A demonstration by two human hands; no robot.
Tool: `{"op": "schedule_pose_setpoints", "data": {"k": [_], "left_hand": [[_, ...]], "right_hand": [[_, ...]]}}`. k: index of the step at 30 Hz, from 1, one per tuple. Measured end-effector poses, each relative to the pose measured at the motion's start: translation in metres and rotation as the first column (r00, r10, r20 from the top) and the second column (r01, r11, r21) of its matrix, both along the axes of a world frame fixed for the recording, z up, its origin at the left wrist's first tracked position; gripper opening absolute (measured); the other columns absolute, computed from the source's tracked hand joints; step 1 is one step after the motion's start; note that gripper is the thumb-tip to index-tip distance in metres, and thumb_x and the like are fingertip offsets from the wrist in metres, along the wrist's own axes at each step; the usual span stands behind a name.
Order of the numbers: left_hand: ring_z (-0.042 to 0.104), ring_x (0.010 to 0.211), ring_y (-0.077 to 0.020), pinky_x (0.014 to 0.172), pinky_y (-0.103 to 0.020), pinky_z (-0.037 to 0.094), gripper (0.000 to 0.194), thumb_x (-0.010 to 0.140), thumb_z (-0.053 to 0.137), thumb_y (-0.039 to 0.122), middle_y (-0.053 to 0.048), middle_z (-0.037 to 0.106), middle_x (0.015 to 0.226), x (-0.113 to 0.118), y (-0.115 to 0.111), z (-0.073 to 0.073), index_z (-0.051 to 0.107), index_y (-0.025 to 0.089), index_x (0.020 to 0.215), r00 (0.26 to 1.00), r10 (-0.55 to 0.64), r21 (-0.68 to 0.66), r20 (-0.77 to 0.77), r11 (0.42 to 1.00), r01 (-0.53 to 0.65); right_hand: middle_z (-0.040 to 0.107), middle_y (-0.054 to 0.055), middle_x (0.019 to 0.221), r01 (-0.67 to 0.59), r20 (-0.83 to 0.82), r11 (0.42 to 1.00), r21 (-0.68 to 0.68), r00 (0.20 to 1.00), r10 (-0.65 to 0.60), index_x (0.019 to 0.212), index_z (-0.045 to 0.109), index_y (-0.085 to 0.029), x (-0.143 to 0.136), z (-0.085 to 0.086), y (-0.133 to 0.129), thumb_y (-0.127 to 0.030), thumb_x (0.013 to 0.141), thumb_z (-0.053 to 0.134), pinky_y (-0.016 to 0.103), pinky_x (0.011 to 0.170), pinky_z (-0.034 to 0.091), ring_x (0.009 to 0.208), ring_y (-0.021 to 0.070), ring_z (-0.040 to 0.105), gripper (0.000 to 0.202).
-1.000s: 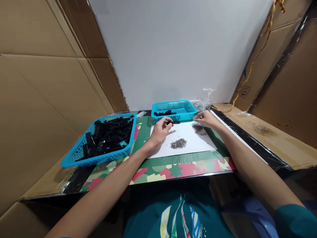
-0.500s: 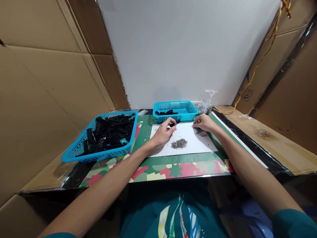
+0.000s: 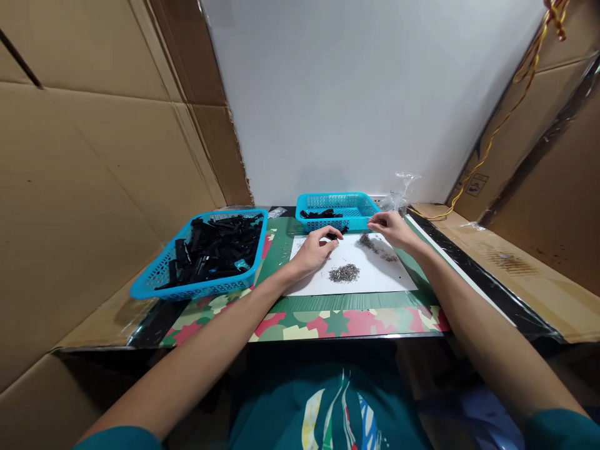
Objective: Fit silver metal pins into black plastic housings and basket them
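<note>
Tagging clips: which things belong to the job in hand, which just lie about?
Likely in use: left hand, black part, right hand, near metal pile, far metal pile, white sheet, large basket, small basket.
Likely just about: plastic bag, yellow wire.

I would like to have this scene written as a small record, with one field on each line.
Left hand: holds a black part, partly hidden by the fingers
Right hand: near the far pile; its grip is too small to read
White sheet: bears the far pile and a near pile of small metallic pieces
Large blue basket: on the left, heaped with black pieces
Small blue basket: behind the sheet, black pieces at its left side
</note>
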State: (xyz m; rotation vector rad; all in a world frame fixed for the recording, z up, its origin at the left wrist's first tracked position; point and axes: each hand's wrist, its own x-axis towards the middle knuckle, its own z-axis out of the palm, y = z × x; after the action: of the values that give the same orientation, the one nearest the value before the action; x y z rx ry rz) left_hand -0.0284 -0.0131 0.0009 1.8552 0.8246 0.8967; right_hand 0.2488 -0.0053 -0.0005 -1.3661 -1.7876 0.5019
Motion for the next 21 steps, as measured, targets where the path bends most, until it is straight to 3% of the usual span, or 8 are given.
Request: {"op": "schedule_pose_setpoints", "data": {"k": [6, 14, 18, 21], "left_hand": [[0.046, 0.061, -0.0107, 0.058, -0.027, 0.037, 0.010, 0.089, 0.064, 0.025, 0.000, 0.058, 0.078, 0.002, 0.003, -0.003, 0.065, 0.020, 0.097, 0.998, -0.001, -0.087, 0.060, 0.996, 0.006], [0.046, 0.060, -0.0105, 0.056, -0.026, 0.036, 0.010, 0.086, 0.066, 0.025, 0.001, 0.056, 0.076, 0.002, 0.003, -0.004, 0.066, 0.020, 0.095, 0.998, 0.000, -0.095, 0.064, 0.995, 0.006], [0.044, 0.060, -0.0101, 0.055, -0.025, 0.034, 0.011, 0.086, 0.070, 0.028, 0.001, 0.055, 0.075, 0.003, 0.002, -0.002, 0.067, 0.020, 0.093, 0.996, 0.013, -0.109, 0.083, 0.994, -0.003], [0.045, 0.060, -0.0092, 0.053, -0.024, 0.034, 0.019, 0.087, 0.075, 0.037, 0.000, 0.058, 0.081, 0.006, 0.000, 0.001, 0.069, 0.019, 0.093, 0.992, 0.026, -0.182, 0.123, 0.983, -0.003]], "right_hand": [[0.059, 0.003, 0.064, -0.071, 0.155, 0.993, -0.089, 0.984, 0.085, 0.069, 0.069, -0.017, 0.005, -0.005, 0.001, -0.050, 0.080, 0.073, 0.034, 0.066, 0.035, 0.064, 0.0172, 0.046, 0.035], [0.064, 0.005, 0.067, -0.082, 0.149, 0.994, -0.075, 0.985, 0.093, 0.069, 0.071, -0.018, 0.004, -0.002, -0.001, -0.054, 0.080, 0.076, 0.034, 0.067, 0.038, 0.067, 0.0185, 0.051, 0.039], [0.066, 0.006, 0.078, -0.120, -0.112, 0.992, 0.047, 0.986, 0.124, 0.081, 0.071, -0.019, -0.009, 0.004, -0.007, -0.061, 0.083, 0.076, 0.035, 0.069, 0.042, 0.072, 0.0192, 0.054, 0.042], [0.067, 0.005, 0.085, -0.177, -0.343, 0.977, 0.118, 0.916, 0.208, 0.089, 0.071, -0.021, -0.029, 0.010, -0.016, -0.062, 0.082, 0.080, 0.035, 0.073, 0.047, 0.078, 0.0187, 0.057, 0.043]]}}
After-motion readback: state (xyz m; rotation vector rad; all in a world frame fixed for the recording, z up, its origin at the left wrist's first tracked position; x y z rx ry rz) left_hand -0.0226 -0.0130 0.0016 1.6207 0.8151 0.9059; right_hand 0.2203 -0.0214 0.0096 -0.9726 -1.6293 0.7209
